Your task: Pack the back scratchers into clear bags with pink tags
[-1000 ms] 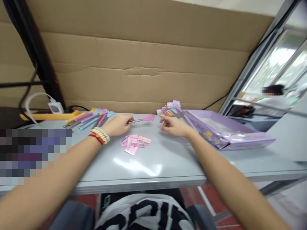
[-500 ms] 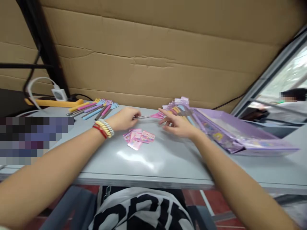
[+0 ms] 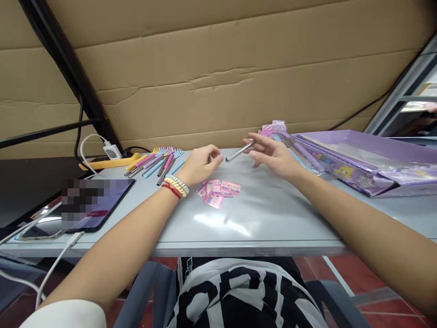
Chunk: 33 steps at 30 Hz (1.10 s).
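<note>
My right hand (image 3: 271, 155) grips a back scratcher (image 3: 241, 151) by its slim metal rod, whose bare end points left and toward me. Its head is mostly hidden behind my fingers. Left of that rod end, my left hand (image 3: 201, 165) hovers over the table with fingers loosely curled, thumb and forefinger apart and nothing visible between them. Small pink printed cards (image 3: 218, 192) lie in a loose pile just in front of my hands. Several more back scratchers (image 3: 153, 164) with coloured grips and claw heads lie side by side beyond my left wrist.
At the right is an open purple box (image 3: 344, 171), with clear plastic packaging (image 3: 300, 152) beside it. A tablet (image 3: 99, 205) and white cable (image 3: 58, 264) occupy the left. A yellow power strip (image 3: 109, 162) sits behind, against the cardboard wall (image 3: 218, 68).
My left hand has let go of the back scratcher's rod. My right hand, earlier open beside the pink claw head, now holds the scratcher. The whole view has shifted left.
</note>
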### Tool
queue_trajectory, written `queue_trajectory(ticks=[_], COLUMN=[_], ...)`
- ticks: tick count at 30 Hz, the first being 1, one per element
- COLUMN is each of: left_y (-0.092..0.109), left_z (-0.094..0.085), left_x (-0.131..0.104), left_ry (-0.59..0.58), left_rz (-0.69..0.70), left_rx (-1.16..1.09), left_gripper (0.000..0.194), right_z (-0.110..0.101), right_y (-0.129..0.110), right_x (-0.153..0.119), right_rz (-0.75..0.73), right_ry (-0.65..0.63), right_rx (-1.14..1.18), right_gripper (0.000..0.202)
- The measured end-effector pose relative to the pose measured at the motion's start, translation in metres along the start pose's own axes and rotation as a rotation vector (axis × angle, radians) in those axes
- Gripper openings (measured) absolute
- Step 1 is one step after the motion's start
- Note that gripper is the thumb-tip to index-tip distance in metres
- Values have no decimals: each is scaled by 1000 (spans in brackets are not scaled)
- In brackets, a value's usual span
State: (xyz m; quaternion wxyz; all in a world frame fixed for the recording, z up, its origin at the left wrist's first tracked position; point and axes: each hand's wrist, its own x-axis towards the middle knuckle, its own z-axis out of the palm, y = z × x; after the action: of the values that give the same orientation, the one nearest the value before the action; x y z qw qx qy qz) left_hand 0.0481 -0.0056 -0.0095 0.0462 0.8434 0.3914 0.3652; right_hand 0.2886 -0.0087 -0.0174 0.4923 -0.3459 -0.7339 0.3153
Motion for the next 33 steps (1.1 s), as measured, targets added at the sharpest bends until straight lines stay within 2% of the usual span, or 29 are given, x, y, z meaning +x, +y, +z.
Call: queue_trajectory(ticks=[4, 7, 9, 11, 14, 18, 20, 23, 26, 33], left_y=[-41, -65, -72, -74, -73, -74, -78, -89, -100, -103], left_z=[-14, -22, -26, -28, -29, -31, -33, -41, -49, -48], left_x=[3, 2, 1, 0, 0, 2, 2, 0, -5, -8], left_ry=[-40, -136, -225, -271, -279, -268, -232, -99, 5, -44], left_rz=[-180, -412, -529, -592, -655, -694, -695, -731, -794, -896], left_rx=[329, 508, 568, 582, 569, 562, 570, 572, 577, 616], left_gripper=[20, 24, 28, 31, 28, 24, 24, 28, 35, 54], right_z=[-17, -25, -26, -26, -23, -21, -22, -24, -26, -32], right_y=[-4, -6, -6, -5, -2, 2, 3, 2, 0, -1], right_x=[7, 9, 9, 9, 6, 3, 2, 1, 1, 2], right_rz=[76, 149, 189, 222, 261, 176, 106, 66, 79, 68], right_ry=[214, 367, 392, 352, 221, 22, -59, -177, -219, -220], right_rx=[293, 372, 371, 328, 149, -279, -547, -820, -893, -880], right_gripper=[45, 35, 34, 32, 26, 24, 26, 25, 28, 28])
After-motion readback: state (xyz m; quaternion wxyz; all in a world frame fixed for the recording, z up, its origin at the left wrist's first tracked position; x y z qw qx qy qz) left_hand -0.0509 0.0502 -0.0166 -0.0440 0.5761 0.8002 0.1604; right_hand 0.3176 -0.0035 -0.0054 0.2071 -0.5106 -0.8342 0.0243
